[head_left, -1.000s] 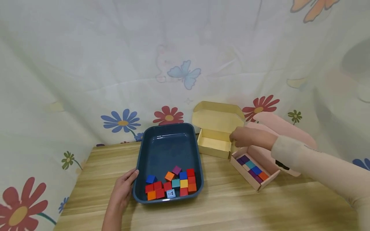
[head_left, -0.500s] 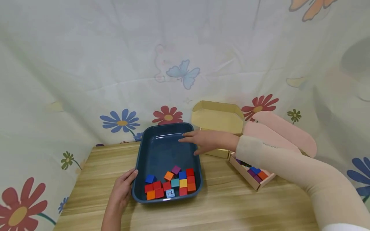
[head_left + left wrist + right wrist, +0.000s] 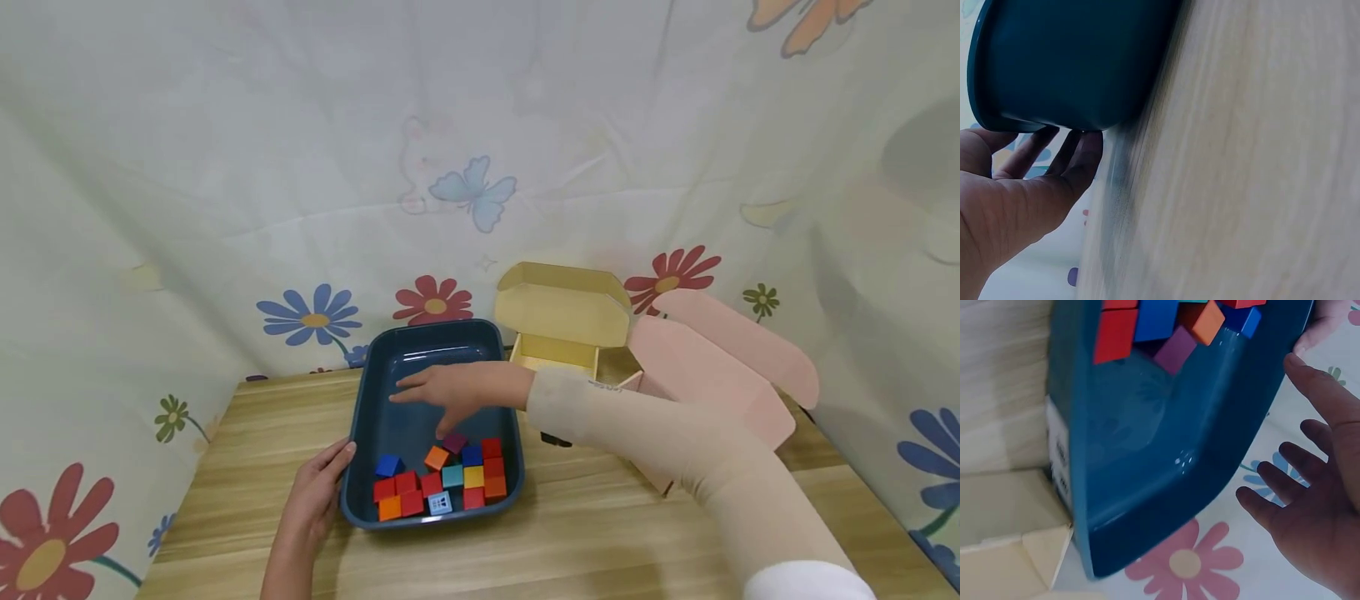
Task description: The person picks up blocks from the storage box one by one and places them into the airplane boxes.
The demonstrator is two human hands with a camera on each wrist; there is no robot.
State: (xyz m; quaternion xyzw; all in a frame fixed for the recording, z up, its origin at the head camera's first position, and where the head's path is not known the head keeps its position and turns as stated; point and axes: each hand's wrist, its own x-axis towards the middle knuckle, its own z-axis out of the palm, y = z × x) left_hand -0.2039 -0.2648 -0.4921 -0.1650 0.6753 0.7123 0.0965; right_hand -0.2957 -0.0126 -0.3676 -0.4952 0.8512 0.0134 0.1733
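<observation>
A dark blue tray [image 3: 433, 323] stands on the table, with several coloured cubes [image 3: 431, 483] gathered at its near end. One light blue cube [image 3: 440, 502] bears a dark print. My left hand [image 3: 313, 487] holds the tray's left side, thumb at the rim; its fingertips [image 3: 1088, 142] meet the outer wall in the left wrist view. Over the middle of the tray reaches my right hand [image 3: 450, 393], fingers spread and nothing in them. Just below its thumb, in the head view, lies a purple cube [image 3: 455, 442].
Right of the tray stands an open yellow box [image 3: 564, 315], partly behind my right arm. An open pink box [image 3: 705, 375] is farther right, its inside mostly covered by my sleeve [image 3: 630, 421]. A flowered cloth [image 3: 300, 208] hangs behind the wooden table [image 3: 285, 400].
My right hand has moved left from the yellow box, over the tray, its fingers spreading out. The left hand and the cubes in the tray have stayed put.
</observation>
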